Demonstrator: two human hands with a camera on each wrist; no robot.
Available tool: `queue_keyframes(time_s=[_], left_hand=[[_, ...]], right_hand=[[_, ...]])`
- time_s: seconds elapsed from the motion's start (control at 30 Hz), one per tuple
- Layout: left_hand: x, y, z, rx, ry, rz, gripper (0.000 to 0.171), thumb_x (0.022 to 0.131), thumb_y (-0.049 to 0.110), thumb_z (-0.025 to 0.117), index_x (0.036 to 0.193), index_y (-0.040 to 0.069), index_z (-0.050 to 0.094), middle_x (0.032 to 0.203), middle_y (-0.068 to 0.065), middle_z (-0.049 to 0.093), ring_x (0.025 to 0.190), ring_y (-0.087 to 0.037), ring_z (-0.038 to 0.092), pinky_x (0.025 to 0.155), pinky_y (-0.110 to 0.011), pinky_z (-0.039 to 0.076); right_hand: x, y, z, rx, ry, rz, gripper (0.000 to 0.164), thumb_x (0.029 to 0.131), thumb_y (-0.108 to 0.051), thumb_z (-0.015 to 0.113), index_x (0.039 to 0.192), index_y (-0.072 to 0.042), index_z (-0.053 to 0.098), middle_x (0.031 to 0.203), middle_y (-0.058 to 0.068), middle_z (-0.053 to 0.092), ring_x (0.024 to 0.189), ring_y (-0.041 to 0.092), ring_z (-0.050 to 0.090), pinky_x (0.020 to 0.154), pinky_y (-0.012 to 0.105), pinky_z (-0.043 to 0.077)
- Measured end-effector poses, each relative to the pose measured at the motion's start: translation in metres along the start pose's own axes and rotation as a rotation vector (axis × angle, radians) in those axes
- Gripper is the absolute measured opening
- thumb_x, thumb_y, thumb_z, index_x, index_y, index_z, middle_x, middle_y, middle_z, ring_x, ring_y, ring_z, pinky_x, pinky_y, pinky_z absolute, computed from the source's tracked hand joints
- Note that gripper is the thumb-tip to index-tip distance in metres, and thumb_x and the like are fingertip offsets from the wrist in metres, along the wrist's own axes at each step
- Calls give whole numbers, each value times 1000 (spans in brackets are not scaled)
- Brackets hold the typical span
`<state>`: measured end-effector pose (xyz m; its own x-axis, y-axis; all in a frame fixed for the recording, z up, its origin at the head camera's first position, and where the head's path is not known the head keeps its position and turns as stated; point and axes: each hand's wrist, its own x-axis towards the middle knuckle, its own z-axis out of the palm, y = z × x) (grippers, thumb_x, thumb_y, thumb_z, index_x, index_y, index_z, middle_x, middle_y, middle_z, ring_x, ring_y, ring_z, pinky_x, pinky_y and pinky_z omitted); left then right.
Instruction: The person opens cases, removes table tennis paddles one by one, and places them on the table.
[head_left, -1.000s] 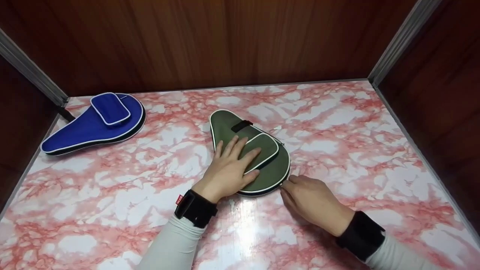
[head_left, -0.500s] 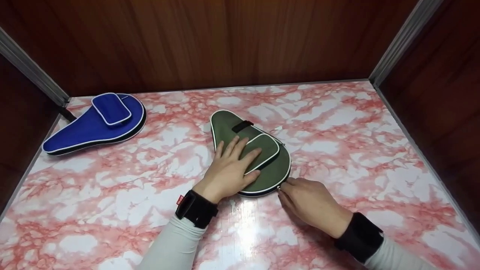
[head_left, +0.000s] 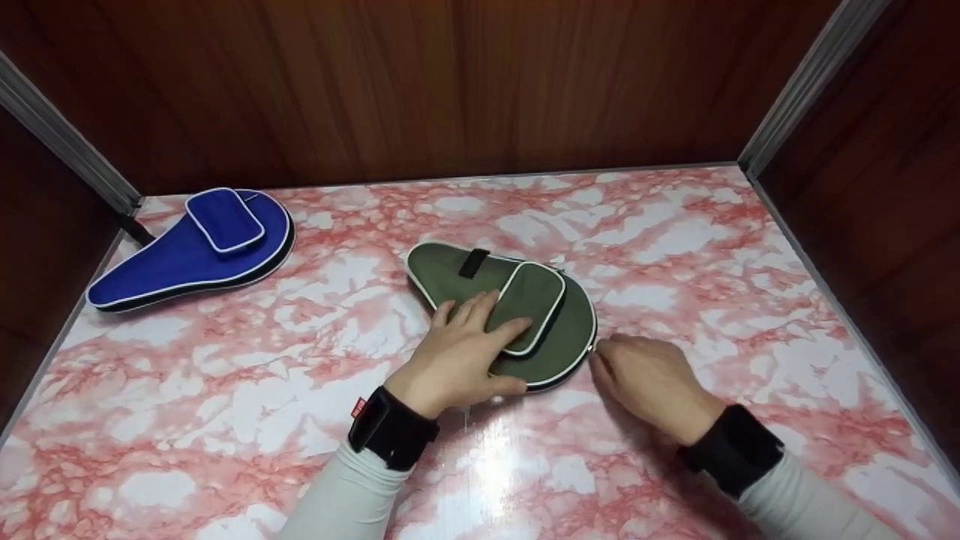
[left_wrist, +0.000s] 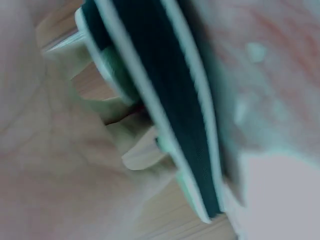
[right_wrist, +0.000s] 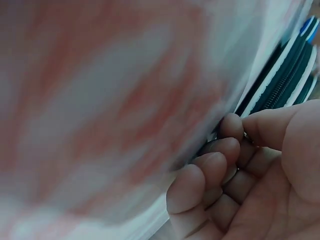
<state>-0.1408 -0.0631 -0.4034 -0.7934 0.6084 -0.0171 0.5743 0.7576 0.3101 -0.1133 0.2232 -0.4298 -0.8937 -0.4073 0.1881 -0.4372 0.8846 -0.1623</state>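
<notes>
A green table tennis bat case (head_left: 571,315) with white piping, a pocket and a black strap lies on the table, its narrow end pointing to the upper left. My left hand (head_left: 459,352) rests on it, fingers spread over the pocket and thumb by the lower edge. In the left wrist view, the black side band of the case (left_wrist: 170,95) runs past the palm. At the case's right rim, my right hand (head_left: 651,379) pinches a small zipper pull (head_left: 591,348), mostly hidden by the fingertips. The right wrist view shows zipper teeth (right_wrist: 280,90) beyond the curled fingers.
A blue bat case (head_left: 187,255) with a pocket lies at the table's far left. Dark wooden panels (head_left: 450,82) with grey metal edging close off the back and sides. The table (head_left: 225,420) has a red and white marbled top.
The green case has turned counterclockwise, its narrow end swinging down and left. My right hand has moved up and right along the rim with the zipper pull; my left hand stays on the case.
</notes>
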Motion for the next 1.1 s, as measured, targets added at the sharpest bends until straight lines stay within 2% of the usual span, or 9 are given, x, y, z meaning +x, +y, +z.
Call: queue_keyframes(time_s=[0.13, 0.27, 0.37, 0.47, 0.53, 0.67, 0.77, 1.1], left_hand=[[-4, 7, -3, 32, -1, 27, 84, 87, 55, 91, 160, 30, 60, 170, -24, 41, 159, -40, 37, 125, -78, 16], [-4, 4, -3, 23, 28, 84, 80, 84, 49, 95, 155, 33, 65, 158, -16, 54, 150, -35, 46, 125, -78, 15], [0, -5, -1, -19, 51, 119, 78, 83, 46, 96, 154, 33, 66, 150, -9, 57, 146, -30, 46, 127, -73, 18], [3, -15, 3, -79, 75, 137, 81, 83, 43, 96, 156, 29, 64, 155, -10, 52, 151, -34, 40, 129, -67, 20], [3, -19, 4, -98, 75, 123, 84, 84, 46, 94, 159, 29, 60, 164, -13, 45, 159, -39, 32, 129, -68, 19], [3, -23, 6, -85, 51, 59, 86, 88, 57, 89, 164, 35, 54, 178, -16, 29, 165, -49, 18, 124, -79, 12], [3, -24, 6, -60, 34, 29, 84, 90, 63, 85, 164, 40, 53, 179, -14, 27, 165, -50, 18, 121, -85, 11], [3, -23, 6, -39, 34, 18, 84, 90, 65, 83, 165, 40, 52, 179, -15, 27, 164, -49, 22, 120, -85, 14]], right_hand=[[9, 15, -2, -18, -25, 19, 36, 108, -18, 62, 74, -19, 54, 68, 1, 53, 59, 28, 58, 53, 54, 51], [17, 29, -3, -35, -36, 41, 31, 108, -17, 64, 77, -14, 59, 69, 5, 54, 60, 31, 59, 54, 56, 53], [23, 38, -4, -38, -53, 69, 28, 107, -16, 65, 79, -12, 60, 71, 7, 56, 62, 35, 62, 55, 59, 53], [29, 44, -5, -32, -88, 96, 28, 108, -16, 64, 80, -12, 60, 71, 8, 57, 64, 35, 63, 55, 59, 53], [34, 46, -6, -31, -107, 106, 28, 107, -15, 64, 80, -13, 59, 71, 7, 57, 64, 34, 64, 56, 59, 53], [40, 50, -7, -21, -112, 106, 26, 106, -13, 65, 81, -13, 59, 71, 6, 58, 65, 32, 64, 57, 58, 54], [42, 52, -6, -14, -92, 87, 26, 107, -13, 64, 81, -13, 59, 71, 6, 58, 65, 32, 64, 57, 58, 54], [33, 52, -1, -37, 4, 12, 23, 106, -12, 66, 84, -9, 59, 73, 11, 56, 64, 39, 63, 55, 58, 52]])
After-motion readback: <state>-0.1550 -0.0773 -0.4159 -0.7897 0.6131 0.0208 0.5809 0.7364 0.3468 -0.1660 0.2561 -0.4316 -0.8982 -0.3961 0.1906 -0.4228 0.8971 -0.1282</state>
